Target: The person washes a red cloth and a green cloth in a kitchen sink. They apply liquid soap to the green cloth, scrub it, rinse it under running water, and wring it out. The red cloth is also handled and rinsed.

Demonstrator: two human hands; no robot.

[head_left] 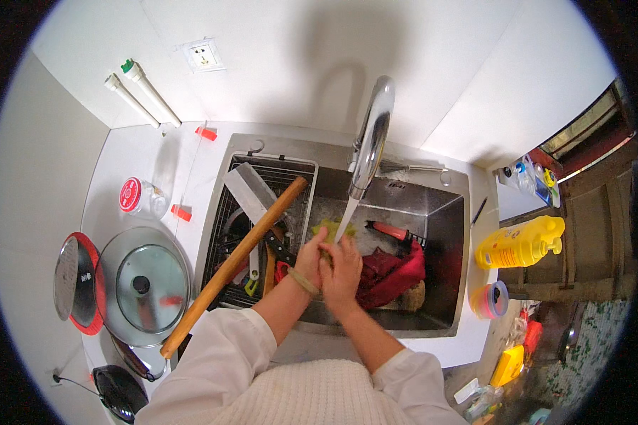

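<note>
My left hand [309,259], with a pale band at the wrist, and my right hand [342,273] come together over the steel sink [446,303]. Between and beyond their fingers shows a wet yellow-green scrubbing pad [325,226], partly covered by the hands. Water [345,222] runs onto it from the chrome faucet [377,122]. To the right, a dark red cloth [404,273] lies bunched in the basin. A tool with a red handle [388,229] rests just beyond the cloth. Under the cloth's edge a tan object [414,297] partly shows.
A wire drying rack [223,212] at left holds a cleaver [247,188] and several utensils; a wooden rolling pin [234,265] lies across it. Glass lids [154,297] and a red-lidded jar [146,199] stand farther left. A yellow pump bottle [515,244] is at the right edge.
</note>
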